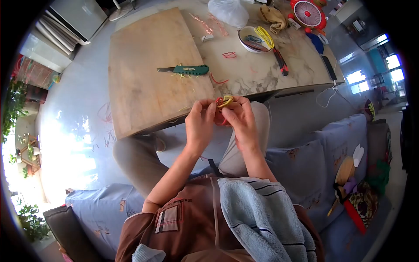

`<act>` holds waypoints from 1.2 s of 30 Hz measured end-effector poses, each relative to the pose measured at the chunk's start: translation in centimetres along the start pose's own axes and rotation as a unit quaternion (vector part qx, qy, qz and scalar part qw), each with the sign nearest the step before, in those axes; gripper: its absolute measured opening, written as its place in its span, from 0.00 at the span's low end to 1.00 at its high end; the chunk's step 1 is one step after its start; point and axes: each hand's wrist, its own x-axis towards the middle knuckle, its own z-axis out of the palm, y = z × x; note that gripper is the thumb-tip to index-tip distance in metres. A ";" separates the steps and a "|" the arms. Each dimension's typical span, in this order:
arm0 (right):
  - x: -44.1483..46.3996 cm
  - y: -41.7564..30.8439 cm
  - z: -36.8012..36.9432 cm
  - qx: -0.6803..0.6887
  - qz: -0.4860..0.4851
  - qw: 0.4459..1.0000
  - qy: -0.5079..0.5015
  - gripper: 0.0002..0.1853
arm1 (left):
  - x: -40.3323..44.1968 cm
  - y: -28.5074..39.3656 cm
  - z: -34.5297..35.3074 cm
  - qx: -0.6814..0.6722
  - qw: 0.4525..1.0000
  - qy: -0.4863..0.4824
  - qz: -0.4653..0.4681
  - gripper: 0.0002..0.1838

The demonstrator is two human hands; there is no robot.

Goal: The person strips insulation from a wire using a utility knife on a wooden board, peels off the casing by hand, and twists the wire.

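Between my two hands, just off the table's front edge, is a small bundle of red and yellow wire (224, 103). My left hand (201, 124) pinches its left side with thumb and fingertips. On the right side, my right hand (241, 121) grips the yellow loop, and a red loop hangs between the palms. Beyond my hands, a green utility knife (191, 70) lies on a wooden board (148, 56), its blade pointing left, with yellow scraps around it. A short red wire (219, 81) lies on the marble table (262, 83) by the board.
At the back stand a white bowl (251, 46) with blue and yellow wire, a red-and-black handled tool (280, 63), a plastic bag (228, 12), a glove (274, 18) and a red fan (308, 13). A light blue towel (262, 218) lies over my lap.
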 end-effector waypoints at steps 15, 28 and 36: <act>0.9 -1.1 -2.2 -0.365 -0.095 0.926 -0.009 0.23 | 2.5 -0.3 0.1 0.067 0.993 -0.096 -0.005 0.13; 4.2 2.1 -7.0 -0.259 -0.286 0.892 0.235 0.14 | 6.7 -6.2 6.4 -0.465 0.770 -0.182 -0.398 0.09; 4.2 -2.0 -8.5 -0.016 -0.188 0.966 0.177 0.15 | 16.2 -5.4 7.9 -0.060 0.985 -0.146 -0.072 0.15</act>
